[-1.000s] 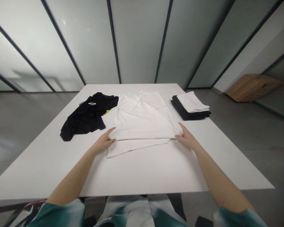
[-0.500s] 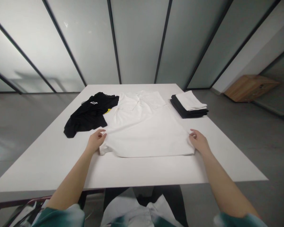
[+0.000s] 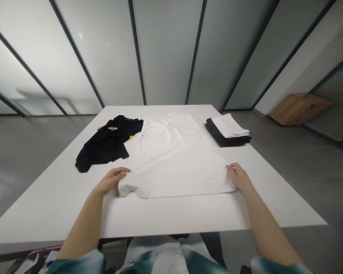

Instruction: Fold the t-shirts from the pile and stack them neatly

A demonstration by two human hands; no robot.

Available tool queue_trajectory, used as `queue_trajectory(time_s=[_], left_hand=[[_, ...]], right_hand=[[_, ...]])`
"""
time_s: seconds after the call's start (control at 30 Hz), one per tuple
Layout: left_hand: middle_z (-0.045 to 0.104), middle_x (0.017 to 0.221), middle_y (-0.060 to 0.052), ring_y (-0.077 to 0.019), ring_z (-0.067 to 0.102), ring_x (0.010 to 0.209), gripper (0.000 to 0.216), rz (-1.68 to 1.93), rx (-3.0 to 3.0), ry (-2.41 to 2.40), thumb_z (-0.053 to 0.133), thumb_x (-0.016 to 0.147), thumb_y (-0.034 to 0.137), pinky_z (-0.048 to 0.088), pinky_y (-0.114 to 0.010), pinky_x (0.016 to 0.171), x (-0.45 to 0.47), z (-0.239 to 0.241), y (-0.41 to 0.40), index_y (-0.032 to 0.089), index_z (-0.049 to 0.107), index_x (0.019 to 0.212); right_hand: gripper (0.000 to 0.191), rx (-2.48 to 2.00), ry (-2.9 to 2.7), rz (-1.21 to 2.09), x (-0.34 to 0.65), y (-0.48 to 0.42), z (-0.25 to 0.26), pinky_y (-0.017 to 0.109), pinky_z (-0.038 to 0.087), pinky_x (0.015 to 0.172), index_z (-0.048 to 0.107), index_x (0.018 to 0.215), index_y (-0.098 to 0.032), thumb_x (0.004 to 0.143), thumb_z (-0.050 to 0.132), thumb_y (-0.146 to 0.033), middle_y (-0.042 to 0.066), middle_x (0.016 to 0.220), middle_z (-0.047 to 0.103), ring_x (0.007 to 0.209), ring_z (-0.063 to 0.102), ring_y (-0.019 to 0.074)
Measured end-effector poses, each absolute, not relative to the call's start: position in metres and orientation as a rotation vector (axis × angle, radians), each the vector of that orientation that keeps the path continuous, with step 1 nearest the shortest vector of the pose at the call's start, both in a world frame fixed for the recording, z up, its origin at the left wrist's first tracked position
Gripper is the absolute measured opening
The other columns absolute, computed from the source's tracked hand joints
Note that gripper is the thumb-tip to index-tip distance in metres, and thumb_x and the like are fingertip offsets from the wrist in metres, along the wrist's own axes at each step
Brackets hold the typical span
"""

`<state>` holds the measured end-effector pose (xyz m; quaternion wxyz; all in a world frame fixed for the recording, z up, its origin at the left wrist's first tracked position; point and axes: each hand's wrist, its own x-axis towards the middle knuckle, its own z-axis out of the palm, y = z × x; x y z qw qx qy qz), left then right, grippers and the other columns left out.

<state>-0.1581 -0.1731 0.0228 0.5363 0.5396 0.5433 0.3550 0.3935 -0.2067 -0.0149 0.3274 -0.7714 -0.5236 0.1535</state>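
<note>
A white T-shirt [image 3: 183,163] lies spread on the table, its bottom hem toward me and its upper part at the far side. My left hand [image 3: 111,179] is at the shirt's left edge, thumb and fingers pinched on the fabric. The cloth bulges in a small fold near that lower left corner. Across from it, my right hand [image 3: 238,177] grips the right edge a little above the hem, its fingertips partly hidden by the hand. A crumpled black T-shirt [image 3: 105,144] with white lettering lies left of the white one, with a bit of yellow cloth [image 3: 129,138] showing beside it.
On the right of the white table [image 3: 274,205] sits a stack of folded clothes, a folded white garment [image 3: 230,125] on top of folded black ones [image 3: 227,141]. Frosted glass panels [image 3: 165,53] stand behind. A wooden cabinet [image 3: 298,108] is on the floor at the right.
Both hands have come slightly nearer to me along the shirt's sides, and the left fingers have closed flatter on its edge. The view has tilted a little.
</note>
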Motion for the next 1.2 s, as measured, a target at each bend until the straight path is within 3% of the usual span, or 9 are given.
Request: queue_trajectory(time_s=[0.2,0.37,0.47,0.53,0.6,0.73,0.83,0.93,1.2], left_hand=[[0.063,0.064,-0.001,-0.0139,0.055,0.053,0.033,1.049,0.998,1.295,0.083,0.05,0.041,0.042,-0.025,0.049,-0.159,0.034,-0.166,0.019,0.067,0.07],[0.051,0.049,0.001,-0.0116,0.043,0.042,0.03,1.016,1.075,1.204,0.077,0.049,0.042,0.034,-0.025,0.04,-0.174,0.063,-0.137,0.021,0.058,0.057],[0.056,0.057,-0.001,-0.0165,0.053,0.051,0.028,1.229,1.08,1.108,0.066,0.063,0.048,0.044,-0.029,0.048,-0.166,0.086,-0.099,0.021,0.061,0.07],[0.066,0.077,-0.005,-0.0224,0.065,0.075,0.036,1.405,1.066,1.023,0.057,0.073,0.053,0.053,-0.034,0.067,-0.151,0.093,-0.07,0.021,0.066,0.087],[0.07,0.111,-0.01,-0.0274,0.064,0.108,0.052,1.468,1.131,1.003,0.047,0.081,0.058,0.053,-0.04,0.087,-0.132,0.087,-0.044,0.024,0.063,0.117],[0.042,0.153,-0.017,-0.0292,0.041,0.141,0.075,1.203,1.487,1.43,0.055,0.084,0.052,0.038,-0.045,0.109,-0.103,0.04,-0.02,0.021,0.036,0.149],[0.033,0.156,-0.025,-0.0357,0.028,0.146,0.08,0.795,1.845,1.844,0.062,0.083,0.045,0.026,-0.049,0.117,-0.096,0.003,-0.03,0.009,0.036,0.149],[0.032,0.155,-0.028,-0.0391,0.028,0.146,0.068,0.403,2.123,2.045,0.051,0.091,0.045,0.025,-0.053,0.116,-0.096,-0.014,-0.045,0.005,0.042,0.145],[0.03,0.158,-0.022,-0.0344,0.032,0.145,0.066,-0.197,2.36,2.12,0.031,0.098,0.048,0.027,-0.051,0.115,-0.103,-0.002,-0.084,0.009,0.037,0.151]], right_hand=[[0.044,-1.762,-1.123,0.938,0.399,-0.223,0.028,0.028,0.041,0.048,0.062,0.102,-0.024,0.066,0.069,-0.048,-0.001,0.066,0.062,0.055,0.057,0.0188],[0.029,-1.529,-1.075,0.942,0.413,-0.191,0.069,0.026,0.032,0.041,0.059,0.069,-0.024,0.054,0.075,-0.043,-0.001,0.056,0.051,0.045,0.045,0.0138],[0.026,-1.325,-1.009,0.816,0.403,-0.136,0.087,0.026,0.036,0.046,0.06,0.075,-0.025,0.061,0.071,-0.045,0.0,0.064,0.055,0.052,0.048,0.0147],[0.037,-1.196,-0.989,0.806,0.387,-0.096,0.091,0.03,0.047,0.061,0.062,0.099,-0.027,0.069,0.064,-0.049,0.004,0.087,0.065,0.074,0.062,0.0202],[0.054,-1.176,-1.087,0.874,0.369,-0.064,0.084,0.036,0.051,0.08,0.053,0.127,-0.03,0.081,0.048,-0.058,0.007,0.119,0.065,0.105,0.063,0.0245],[0.065,-1.685,-1.326,0.715,0.342,-0.042,0.036,0.038,0.045,0.099,0.036,0.148,-0.028,0.087,0.046,-0.05,0.01,0.145,0.052,0.132,0.049,0.0244],[0.067,-2.057,-1.677,0.444,0.333,-0.057,-0.004,0.044,0.03,0.113,0.042,0.146,-0.013,0.087,0.052,-0.044,0.019,0.151,0.044,0.141,0.037,0.0303],[0.062,-2.227,-1.927,0.188,0.33,-0.075,-0.024,0.05,0.018,0.117,0.042,0.147,-0.01,0.095,0.041,-0.044,0.021,0.157,0.033,0.147,0.025,0.0323],[0.066,-2.455,-2.103,0.119,0.316,-0.123,-0.013,0.053,0.022,0.115,0.033,0.153,-0.007,0.1,0.026,-0.046,0.023,0.159,0.026,0.147,0.025,0.0352]])
